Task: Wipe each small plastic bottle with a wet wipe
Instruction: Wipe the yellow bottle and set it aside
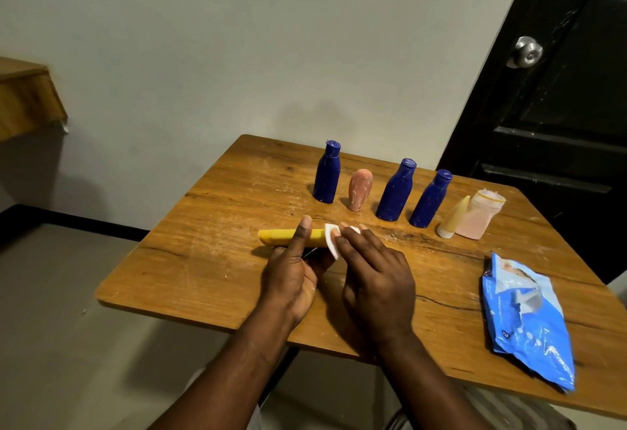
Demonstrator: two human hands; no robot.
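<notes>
The left hand (291, 277) grips a yellow bottle (274, 236) held sideways over the middle of the table (203, 277), thumb across its top. The right hand (376, 277) pinches a white wet wipe (330, 243) against the bottle's right end. Blue bottles (395, 192) stand upright behind, and a blue wipes pack (529, 327) lies at the right.

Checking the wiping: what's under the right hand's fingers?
A folded white wet wipe, pressed on the yellow bottle that the left hand grips. The bottle's right end is covered by wipe and fingers.
</notes>
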